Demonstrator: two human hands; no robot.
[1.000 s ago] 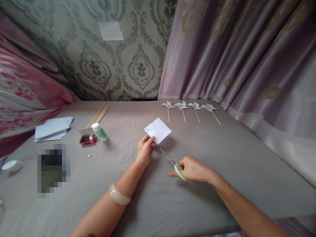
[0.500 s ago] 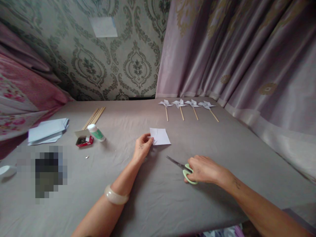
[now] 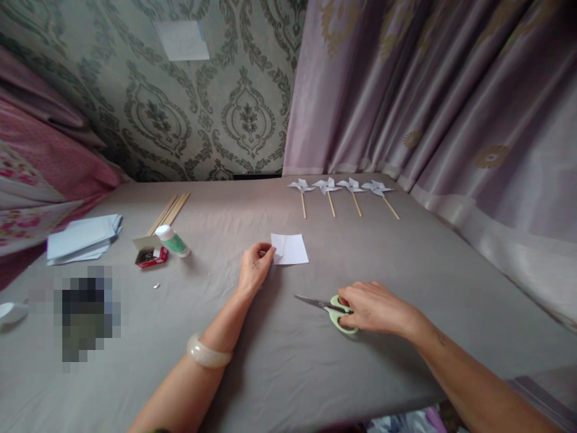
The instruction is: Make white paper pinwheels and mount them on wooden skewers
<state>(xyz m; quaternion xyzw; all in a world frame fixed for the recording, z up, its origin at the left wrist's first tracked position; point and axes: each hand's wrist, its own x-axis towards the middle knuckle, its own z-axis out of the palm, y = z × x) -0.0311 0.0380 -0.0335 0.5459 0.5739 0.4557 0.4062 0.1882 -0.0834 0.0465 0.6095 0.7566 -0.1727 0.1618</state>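
Ahead of me, a small white paper square (image 3: 292, 249) lies close to the grey cloth, with faint crease lines near its left side. My left hand (image 3: 256, 264) pinches its left edge between thumb and fingers. A pair of scissors (image 3: 331, 308) with pale green handles sits in my right hand (image 3: 372, 307), which is closed round the handle loops. The blades look closed or nearly so, and they point left, below the paper and apart from it.
Several paper pinwheels (image 3: 328, 186) on sticks lie at the back right. On the left are wooden sticks (image 3: 170, 211), a white-and-green glue bottle (image 3: 174, 242), a small red box (image 3: 151, 257) holding small dark items, and a stack of paper (image 3: 83, 239). A pink-purple curtain (image 3: 351, 90) hangs behind.
The scissors have swung to a flatter angle and their tips have shifted slightly left. My left hand still pinches the paper, moved a little left in view.
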